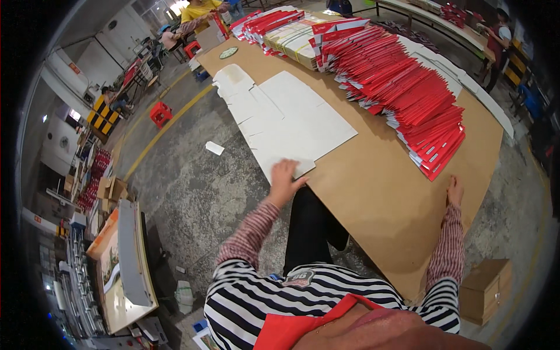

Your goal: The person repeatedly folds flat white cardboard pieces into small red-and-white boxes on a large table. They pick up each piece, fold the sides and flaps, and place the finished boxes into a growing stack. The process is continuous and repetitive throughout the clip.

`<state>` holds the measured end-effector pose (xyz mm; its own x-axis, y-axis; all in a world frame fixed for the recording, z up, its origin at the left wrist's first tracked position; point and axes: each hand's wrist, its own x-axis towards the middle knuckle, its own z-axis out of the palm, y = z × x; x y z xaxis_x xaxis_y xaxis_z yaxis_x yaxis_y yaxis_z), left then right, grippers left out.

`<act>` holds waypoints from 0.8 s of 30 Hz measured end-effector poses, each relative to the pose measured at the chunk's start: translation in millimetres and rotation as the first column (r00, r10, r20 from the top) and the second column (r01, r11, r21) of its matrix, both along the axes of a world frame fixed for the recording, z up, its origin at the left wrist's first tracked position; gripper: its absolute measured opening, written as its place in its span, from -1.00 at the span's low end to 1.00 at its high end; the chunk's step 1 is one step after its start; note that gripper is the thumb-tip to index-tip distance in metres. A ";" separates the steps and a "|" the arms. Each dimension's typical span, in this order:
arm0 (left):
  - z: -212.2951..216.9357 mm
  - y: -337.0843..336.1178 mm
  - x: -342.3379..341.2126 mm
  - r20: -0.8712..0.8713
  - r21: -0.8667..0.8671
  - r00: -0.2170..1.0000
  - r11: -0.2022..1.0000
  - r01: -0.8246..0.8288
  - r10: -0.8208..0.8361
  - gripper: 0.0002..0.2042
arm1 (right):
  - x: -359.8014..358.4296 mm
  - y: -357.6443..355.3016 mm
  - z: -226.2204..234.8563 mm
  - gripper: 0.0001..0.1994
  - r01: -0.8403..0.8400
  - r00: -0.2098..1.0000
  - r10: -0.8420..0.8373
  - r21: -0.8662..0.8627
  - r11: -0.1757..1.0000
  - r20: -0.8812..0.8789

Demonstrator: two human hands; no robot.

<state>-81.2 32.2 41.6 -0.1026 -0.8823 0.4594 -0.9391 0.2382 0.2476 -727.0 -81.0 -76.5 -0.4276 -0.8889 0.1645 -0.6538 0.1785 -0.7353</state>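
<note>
My left hand point(284, 178) rests on the near corner of a large flat white cardboard sheet point(291, 125). Its fingers lie on the sheet, with the thumb spread toward the table edge. On the right, my right hand point(455, 191) is over the brown tabletop, its fingers bent in together and nothing visible in them. Just beyond it ends a long fanned row of red and white folded card pieces point(402, 81), which curves away to the far side. The white sheet has slits along its edges and overhangs the table's left side.
The brown table point(385, 204) fills the middle. A bundled stack of pale card point(291, 41) stands at the far end, near a person in yellow point(201, 14). A red stool point(160, 114) is on the floor at left; a cardboard box point(485, 290) stands at lower right.
</note>
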 end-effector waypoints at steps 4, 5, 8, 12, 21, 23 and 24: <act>-34.2 -2.5 72.5 0.293 0.066 0.955 0.997 0.035 -0.053 -0.68 | 45.3 67.2 23.2 -0.72 -0.068 0.993 0.077 0.101 0.993 -0.094; -34.8 -13.3 75.8 0.307 0.134 0.946 0.989 0.068 -0.106 -0.72 | 43.7 75.7 29.0 -0.71 -0.096 0.992 0.100 0.061 0.994 -0.075; -12.1 -62.4 60.2 0.360 0.196 0.891 0.956 0.219 -0.277 -0.82 | 12.2 93.6 46.1 -0.67 -0.116 0.988 0.113 0.021 0.993 0.103; 99.3 -27.4 19.1 0.383 0.172 0.804 0.890 0.422 -0.455 -0.82 | 99.5 141.3 118.3 -0.54 -0.309 0.951 0.310 -0.114 0.944 -0.009; 96.1 133.2 -241.1 -0.152 0.415 0.311 0.225 0.882 -0.938 -0.37 | 173.7 320.0 154.5 -0.78 -0.678 0.684 0.632 0.004 0.735 -0.363; 52.5 132.9 -233.0 0.016 0.194 0.354 0.350 0.916 -0.935 -0.09 | 122.5 377.2 115.3 -0.72 -0.454 0.819 0.410 -0.018 0.891 -0.401; 20.1 124.0 -226.5 0.049 0.353 0.343 0.337 0.873 -0.938 -0.16 | 113.2 394.2 115.2 -0.69 -0.382 0.810 0.338 0.006 0.924 -0.480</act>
